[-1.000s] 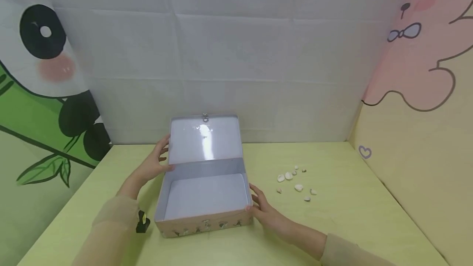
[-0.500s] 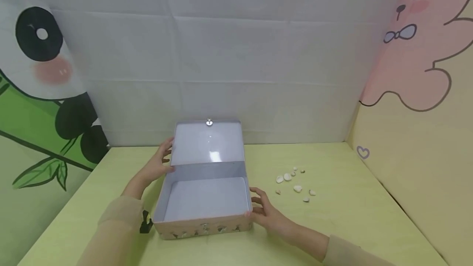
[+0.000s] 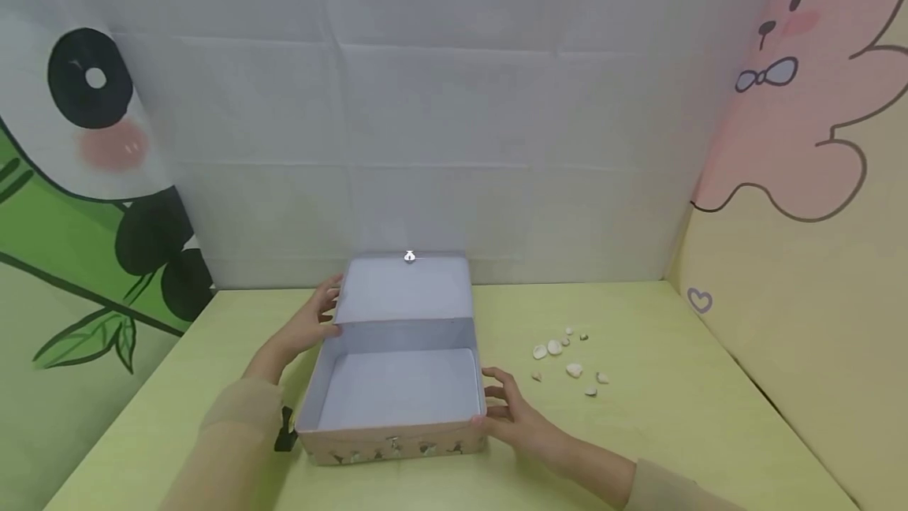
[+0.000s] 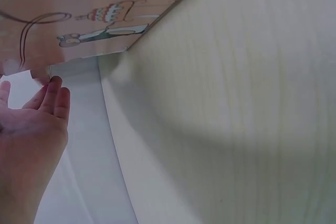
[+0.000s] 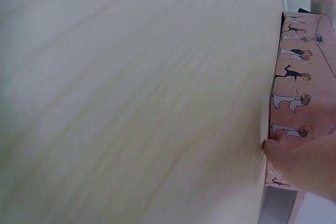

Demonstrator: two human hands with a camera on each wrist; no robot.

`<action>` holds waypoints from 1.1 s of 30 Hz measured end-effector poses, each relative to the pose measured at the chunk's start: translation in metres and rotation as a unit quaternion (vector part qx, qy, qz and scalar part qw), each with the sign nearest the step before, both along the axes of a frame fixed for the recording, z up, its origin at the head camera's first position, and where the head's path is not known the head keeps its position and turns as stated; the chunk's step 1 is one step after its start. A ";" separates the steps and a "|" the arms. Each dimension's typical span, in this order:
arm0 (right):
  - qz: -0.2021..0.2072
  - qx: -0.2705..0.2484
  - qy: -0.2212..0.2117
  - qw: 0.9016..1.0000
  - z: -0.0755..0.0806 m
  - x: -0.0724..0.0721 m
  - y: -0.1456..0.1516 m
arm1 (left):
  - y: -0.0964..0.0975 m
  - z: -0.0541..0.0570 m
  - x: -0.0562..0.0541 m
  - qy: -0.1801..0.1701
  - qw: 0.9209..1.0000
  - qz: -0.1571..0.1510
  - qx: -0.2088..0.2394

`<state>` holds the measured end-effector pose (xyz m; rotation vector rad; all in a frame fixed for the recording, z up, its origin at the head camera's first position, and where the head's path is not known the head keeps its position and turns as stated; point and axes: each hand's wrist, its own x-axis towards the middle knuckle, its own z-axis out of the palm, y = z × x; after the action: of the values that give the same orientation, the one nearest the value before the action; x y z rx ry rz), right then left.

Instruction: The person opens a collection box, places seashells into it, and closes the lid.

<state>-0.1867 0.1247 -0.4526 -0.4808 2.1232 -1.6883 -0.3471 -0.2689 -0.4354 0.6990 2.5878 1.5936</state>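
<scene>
A pink tin box (image 3: 365,448), small-suitcase shaped with little drawn figures on its sides, stands on the table with its pale, bare inside showing. Its lid (image 3: 404,290) is up and leans back, a metal clasp (image 3: 409,257) at its top edge. My left hand (image 3: 301,330) holds the back left corner, thumb at the rim near the hinge and fingers around the lid's edge. At the front right corner, my right hand (image 3: 521,420) grips the box, thumb on the front and fingers along the side. The right wrist view shows the thumb low on the figured wall (image 5: 294,98).
Several small seashells (image 3: 574,370) lie scattered on the pale yellow table (image 3: 681,416), right of the box. A white cloth backdrop (image 3: 440,117) hangs behind. Cartoon-printed panels flank the table on the left (image 3: 99,148) and right (image 3: 794,164).
The lid has tipped further back, away from me. My left hand has moved slightly to the right at the lid's edge; the right hand keeps its place on the front corner.
</scene>
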 end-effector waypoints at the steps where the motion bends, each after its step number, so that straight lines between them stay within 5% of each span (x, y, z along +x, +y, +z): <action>1: 0.000 0.000 0.000 1.000 0.000 0.000 0.000 | 0.000 0.000 -0.001 -0.004 1.000 0.000 0.002; 11: 0.005 -0.003 0.003 1.000 0.004 -0.003 -0.003 | -0.009 0.004 -0.002 -0.039 0.999 -0.005 0.002; 18: 0.021 0.005 0.013 1.000 0.010 -0.004 -0.002 | -0.008 0.014 0.004 -0.013 0.998 0.029 -0.054; 24: 0.018 0.039 0.034 0.998 0.020 -0.005 0.007 | -0.006 0.023 0.013 0.024 0.993 0.063 -0.100; 33: 0.008 0.104 0.115 0.988 0.037 -0.014 0.034 | -0.010 0.029 0.036 0.016 0.991 0.078 -0.112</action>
<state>-0.2008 0.1586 -0.4154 -0.6527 2.4188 -1.4407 -0.3109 -0.2793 -0.4061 0.5210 2.8476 1.3034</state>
